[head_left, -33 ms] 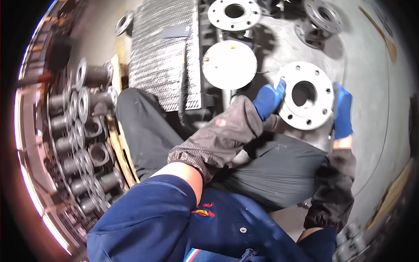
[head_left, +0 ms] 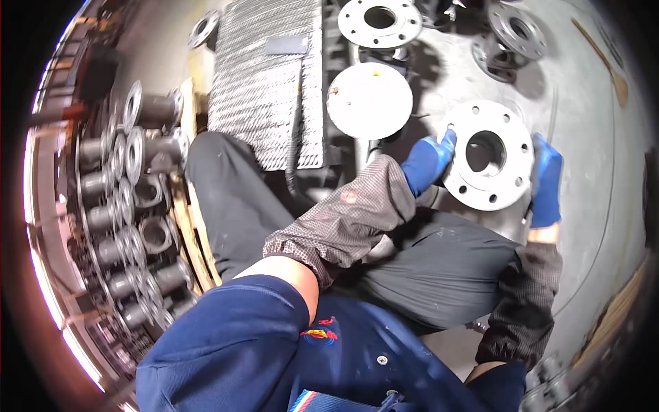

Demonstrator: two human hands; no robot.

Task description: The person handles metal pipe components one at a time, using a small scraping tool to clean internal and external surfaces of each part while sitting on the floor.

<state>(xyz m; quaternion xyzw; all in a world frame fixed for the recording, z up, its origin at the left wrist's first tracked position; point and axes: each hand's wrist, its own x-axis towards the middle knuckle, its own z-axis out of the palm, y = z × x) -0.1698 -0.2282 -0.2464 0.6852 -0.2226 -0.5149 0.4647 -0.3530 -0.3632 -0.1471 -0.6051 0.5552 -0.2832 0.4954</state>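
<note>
A round pale metal flange point(head_left: 456, 158) with a ring of bolt holes lies face up in front of my right knee. My blue-gloved left hand point(head_left: 427, 165) grips its left rim, thumb along the edge. On the opposite rim my blue-gloved right hand point(head_left: 547, 180) is closed, its fingertips partly hidden. Through the flange's dark centre bore something lighter shows; whatever lies underneath is mostly out of sight. Just left of the flange is a white round disc point(head_left: 369, 101) with a small yellow mark. Beyond that disc, a second bolt-holed flange point(head_left: 350, 20) lies face up.
A ridged metal plate point(head_left: 254, 103) stretches ahead of my left knee, bearing a flat grey piece point(head_left: 286, 45). Several flanged pipe pieces point(head_left: 156, 111) are stacked at left beside wooden boards point(head_left: 185, 223). Another flanged pipe point(head_left: 516, 33) stands at far right, near a wooden-handled tool point(head_left: 604, 58).
The whole view has shifted slightly, so most things appear a little further right. Both hands keep their places on the flange's rim, which sits slightly nearer me.
</note>
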